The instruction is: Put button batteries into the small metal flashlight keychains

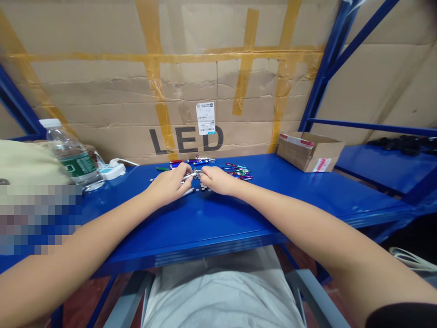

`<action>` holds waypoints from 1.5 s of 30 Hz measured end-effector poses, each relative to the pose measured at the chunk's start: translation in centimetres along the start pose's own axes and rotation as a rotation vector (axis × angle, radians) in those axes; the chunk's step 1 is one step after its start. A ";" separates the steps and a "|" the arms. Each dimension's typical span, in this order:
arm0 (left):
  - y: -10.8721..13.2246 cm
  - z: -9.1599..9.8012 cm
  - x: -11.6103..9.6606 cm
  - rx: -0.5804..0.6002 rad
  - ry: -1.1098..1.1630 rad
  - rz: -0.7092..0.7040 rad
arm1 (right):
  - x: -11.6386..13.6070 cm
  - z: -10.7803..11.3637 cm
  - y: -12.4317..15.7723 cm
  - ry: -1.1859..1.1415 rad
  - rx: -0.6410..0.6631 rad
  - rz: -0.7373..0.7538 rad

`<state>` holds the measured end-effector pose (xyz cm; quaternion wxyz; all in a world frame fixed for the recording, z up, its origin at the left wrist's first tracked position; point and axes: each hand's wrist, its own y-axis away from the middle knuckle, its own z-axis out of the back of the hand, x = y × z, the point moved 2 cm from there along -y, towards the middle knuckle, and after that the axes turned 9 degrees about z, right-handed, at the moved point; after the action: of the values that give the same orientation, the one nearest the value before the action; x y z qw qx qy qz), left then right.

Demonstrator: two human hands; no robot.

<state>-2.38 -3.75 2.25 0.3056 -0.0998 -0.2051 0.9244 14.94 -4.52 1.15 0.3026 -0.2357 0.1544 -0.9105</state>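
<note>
Holding small silver piece (195, 174) above blue table (211, 223): left hand (170, 184) pinches it, thumb and fingers nearly closed; right hand (218, 181), curled closed, grips its three o'clock end, fingertips partly hidden. From it, round discs (204, 186) lie at five o'clock, coloured metallic pieces (242, 170) at three, slim rods (206, 161) near twelve

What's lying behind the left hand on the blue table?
Several colored, pen-like items lie beyond the left hand on the blue table; the hand covers whatever is directly behind it.
</note>
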 end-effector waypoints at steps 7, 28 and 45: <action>0.1 0.0 0.1 -0.005 -0.060 -0.016 | -0.1 -0.1 0.0 -0.050 -0.023 -0.056; -9.7 -2.8 3.4 0.023 -0.021 -0.036 | -5.3 3.3 0.1 0.101 -0.074 -0.171; -11.9 -2.8 7.3 0.326 -0.296 0.128 | -5.6 4.2 0.8 0.162 0.082 -0.168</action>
<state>-1.10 10.27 4.59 0.2249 0.0746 -0.0888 0.9675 21.44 -2.20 2.48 0.2210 -0.1608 0.1206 -0.9543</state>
